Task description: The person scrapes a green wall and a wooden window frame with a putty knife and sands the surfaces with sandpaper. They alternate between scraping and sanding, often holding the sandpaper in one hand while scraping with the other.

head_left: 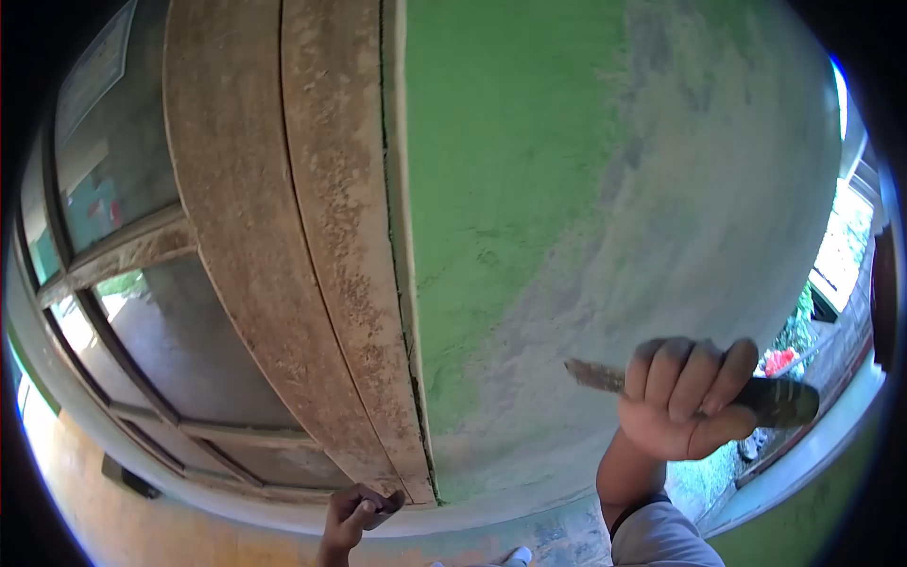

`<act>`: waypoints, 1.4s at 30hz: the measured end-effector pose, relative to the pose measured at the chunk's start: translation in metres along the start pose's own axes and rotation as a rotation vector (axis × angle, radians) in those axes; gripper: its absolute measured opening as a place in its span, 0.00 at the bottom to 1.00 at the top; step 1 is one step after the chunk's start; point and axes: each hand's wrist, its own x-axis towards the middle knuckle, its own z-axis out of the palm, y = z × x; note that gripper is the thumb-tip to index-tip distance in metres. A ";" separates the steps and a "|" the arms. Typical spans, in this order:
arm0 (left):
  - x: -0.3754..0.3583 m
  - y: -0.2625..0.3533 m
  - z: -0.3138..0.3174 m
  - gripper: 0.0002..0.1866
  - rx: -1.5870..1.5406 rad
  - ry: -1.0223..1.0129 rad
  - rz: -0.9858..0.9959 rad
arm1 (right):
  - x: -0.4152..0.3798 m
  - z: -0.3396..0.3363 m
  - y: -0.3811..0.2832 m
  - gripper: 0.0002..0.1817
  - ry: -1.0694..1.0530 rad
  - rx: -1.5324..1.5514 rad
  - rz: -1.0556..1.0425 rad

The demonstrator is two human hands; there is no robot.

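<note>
My right hand is wrapped around a knife, in front of the bare grey part of the wall. The knife's short, worn blade points left, and its thick dark handle sticks out on the right. Low down by the foot of the wooden frame, my left hand is closed on a small, dark, flat piece; I cannot tell what it is. Green paint covers the wall's left part, with a ragged edge where grey surface shows.
Glass panes in wooden bars stand left of the frame. A worn floor lies below, where a foot shows. Beyond the wall's right edge are a red flower and green leaves.
</note>
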 end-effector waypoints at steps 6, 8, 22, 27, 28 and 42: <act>0.025 0.004 -0.018 0.24 0.076 0.112 0.131 | 0.026 0.016 0.016 0.20 -0.096 -0.013 -0.056; 0.031 -0.004 -0.022 0.24 0.086 0.123 0.135 | 0.036 0.019 0.007 0.21 -0.106 -0.008 -0.091; 0.037 -0.005 -0.018 0.23 0.117 0.331 0.080 | 0.043 0.022 -0.006 0.18 0.023 0.061 -0.249; 0.034 -0.002 -0.017 0.22 0.140 0.336 0.050 | 0.039 0.029 0.044 0.16 -0.087 0.057 -0.089; 0.035 0.000 -0.015 0.22 0.137 0.340 0.055 | 0.038 0.034 0.036 0.17 -0.088 0.037 -0.101; 0.037 -0.009 -0.020 0.22 0.060 0.376 0.017 | 0.034 0.024 0.027 0.17 -0.083 -0.031 -0.176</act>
